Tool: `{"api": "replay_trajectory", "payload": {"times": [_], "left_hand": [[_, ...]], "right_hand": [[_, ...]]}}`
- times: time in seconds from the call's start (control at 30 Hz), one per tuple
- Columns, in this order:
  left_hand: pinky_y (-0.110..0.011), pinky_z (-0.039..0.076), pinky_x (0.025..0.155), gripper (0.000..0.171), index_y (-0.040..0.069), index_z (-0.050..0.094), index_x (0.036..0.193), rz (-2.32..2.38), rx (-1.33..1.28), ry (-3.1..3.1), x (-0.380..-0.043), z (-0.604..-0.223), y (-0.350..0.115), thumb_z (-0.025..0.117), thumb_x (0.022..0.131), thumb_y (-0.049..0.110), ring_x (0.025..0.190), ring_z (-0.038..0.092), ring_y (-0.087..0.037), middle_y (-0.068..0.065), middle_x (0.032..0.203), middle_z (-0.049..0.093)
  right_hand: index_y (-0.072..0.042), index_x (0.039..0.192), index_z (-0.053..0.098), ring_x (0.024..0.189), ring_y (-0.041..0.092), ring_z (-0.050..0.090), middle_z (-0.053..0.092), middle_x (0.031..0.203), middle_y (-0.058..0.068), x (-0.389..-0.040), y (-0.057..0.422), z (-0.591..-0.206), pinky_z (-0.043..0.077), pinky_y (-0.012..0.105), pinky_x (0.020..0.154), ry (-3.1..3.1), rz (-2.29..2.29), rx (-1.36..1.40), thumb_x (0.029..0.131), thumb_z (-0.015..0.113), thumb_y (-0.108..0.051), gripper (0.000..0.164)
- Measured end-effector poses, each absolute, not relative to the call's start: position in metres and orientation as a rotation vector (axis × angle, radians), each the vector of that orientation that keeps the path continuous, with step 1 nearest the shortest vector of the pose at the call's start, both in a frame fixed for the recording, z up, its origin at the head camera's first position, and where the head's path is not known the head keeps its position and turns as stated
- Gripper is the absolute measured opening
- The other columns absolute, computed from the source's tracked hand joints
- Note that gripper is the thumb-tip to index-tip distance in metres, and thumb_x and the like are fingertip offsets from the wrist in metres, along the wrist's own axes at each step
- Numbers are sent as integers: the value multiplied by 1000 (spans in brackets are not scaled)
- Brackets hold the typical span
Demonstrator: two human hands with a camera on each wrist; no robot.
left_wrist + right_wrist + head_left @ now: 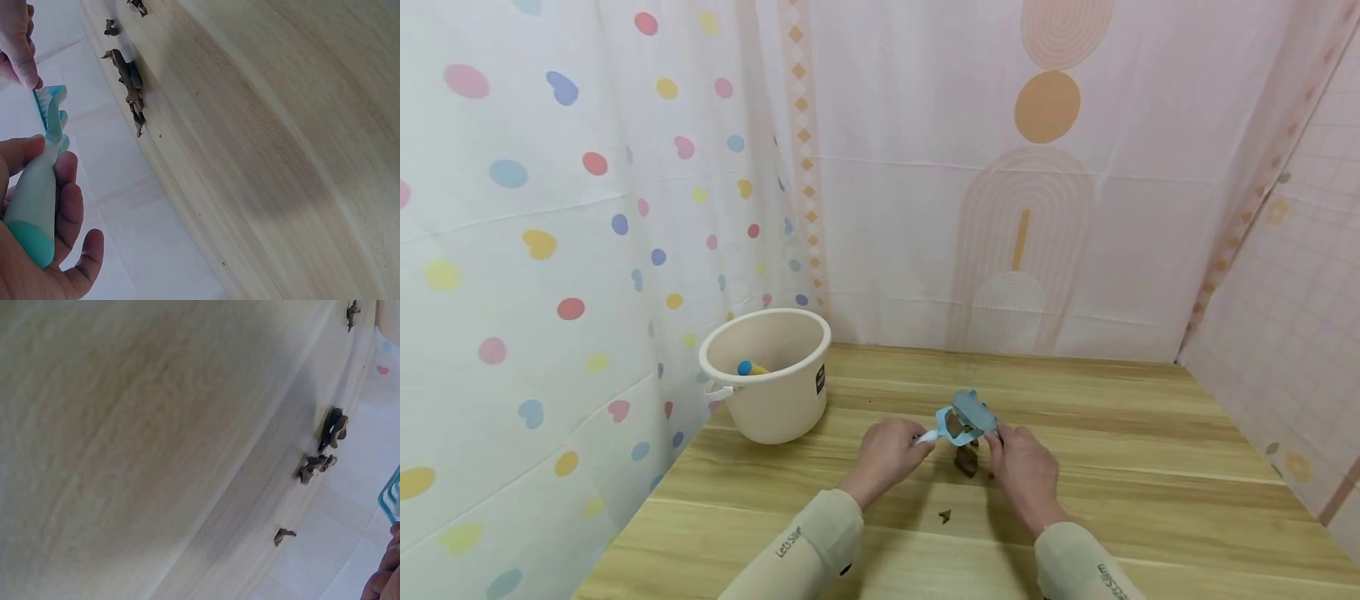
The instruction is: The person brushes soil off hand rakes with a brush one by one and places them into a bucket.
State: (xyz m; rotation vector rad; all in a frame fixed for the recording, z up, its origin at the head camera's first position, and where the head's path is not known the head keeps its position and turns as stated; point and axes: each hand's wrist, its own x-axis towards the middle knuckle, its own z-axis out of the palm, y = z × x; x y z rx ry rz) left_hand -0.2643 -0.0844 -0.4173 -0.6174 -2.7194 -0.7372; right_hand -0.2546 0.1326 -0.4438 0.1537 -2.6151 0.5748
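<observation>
My left hand (887, 457) grips the white, teal-ended handle (36, 190) of a small tool with a light-blue, frame-like head. Brown bits show within that head in the head view. At the head's right side, my right hand (1028, 468) pinches a blue-grey ribbed piece (976, 412), tilted over the frame. Whether the two blue parts are joined, I cannot tell. Just below them, brown dried leaves (967, 461) lie on the wooden table (1120, 467). Nearer my sleeves is a smaller leaf bit (945, 516). The right wrist view shows several curled pieces (334, 430).
A cream bucket (778, 408) with a side handle stands at the table's left rear. Inside it shows a blue-and-yellow item (751, 367). Patterned curtains (887, 250) hang behind and on both sides of the table.
</observation>
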Motion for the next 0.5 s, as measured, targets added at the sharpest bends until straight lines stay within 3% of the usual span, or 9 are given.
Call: {"api": "replay_trajectory", "payload": {"times": [0.5], "left_hand": [[-24, 29, 46, 39, 18, 51, 58, -721, -602, -2746, -262, -414, -86, 67, 93, 26, 43, 34, -5, 12, 47, 37]], "right_hand": [[-7, 100, 71, 57, 19, 55, 62, 77, 8, -251, 129, -450, 43, 37, 46, -2536, 581, 288, 96, 66, -26, 20]]}}
